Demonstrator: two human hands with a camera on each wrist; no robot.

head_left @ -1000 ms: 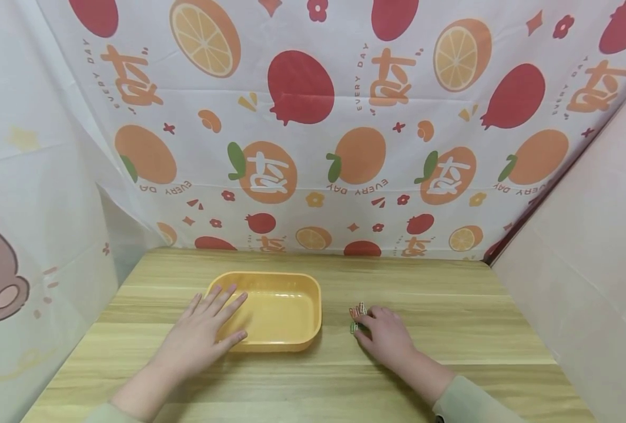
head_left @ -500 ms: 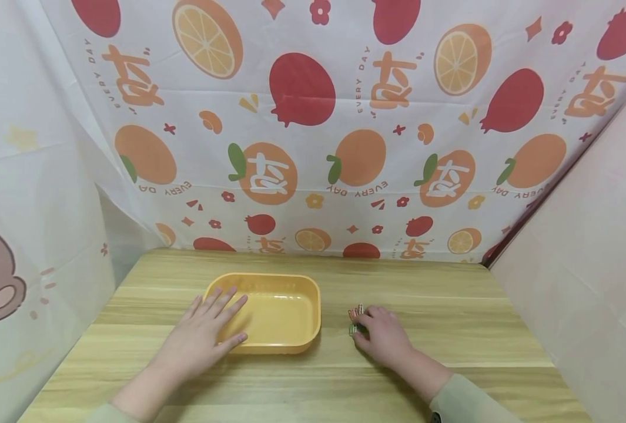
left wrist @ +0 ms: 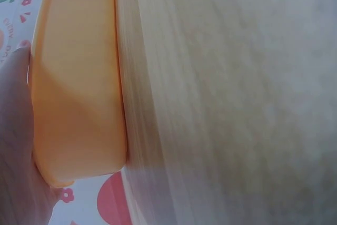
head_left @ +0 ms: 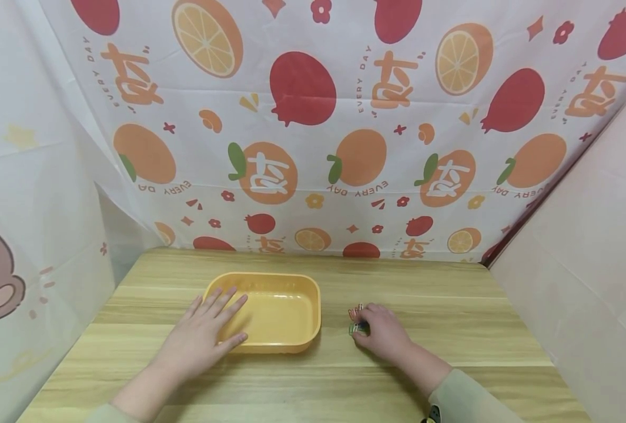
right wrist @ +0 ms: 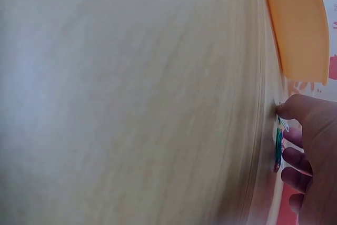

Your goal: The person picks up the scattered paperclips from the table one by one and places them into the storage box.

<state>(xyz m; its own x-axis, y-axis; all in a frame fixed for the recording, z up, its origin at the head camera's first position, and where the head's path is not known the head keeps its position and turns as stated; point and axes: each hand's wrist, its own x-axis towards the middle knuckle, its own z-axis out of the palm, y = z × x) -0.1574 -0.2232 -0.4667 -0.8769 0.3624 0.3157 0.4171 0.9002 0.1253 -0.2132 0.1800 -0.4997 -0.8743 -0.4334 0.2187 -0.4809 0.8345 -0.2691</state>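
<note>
A yellow rectangular tray [head_left: 315, 329] sits left of centre on the table. My left hand [head_left: 198, 335] rests over its left end with the fingers spread and fairly straight, the thumb near the front rim. In the left wrist view the hand [left wrist: 16, 125] lies along the outer side of the tray [left wrist: 79, 93]. To the right of the tray, small coloured paper clips [head_left: 354, 329] lie in a cluster, green and red among them. My right hand [head_left: 384, 335] bends its thumb and fingers round these clips at the tabletop. The right wrist view shows paper clips [right wrist: 278, 148] beside the fingertips, partly hidden.
The wood-grain table [head_left: 434, 288] ends at a fruit-print cloth [head_left: 302, 164] at the back. Pale cloth walls stand on the left [head_left: 53, 223] and right [head_left: 593, 247]. A gap separates the tray from the clips.
The right hand's fingers shift slightly over the clips, and more of the green ones show now. The left hand and the tray stay put.
</note>
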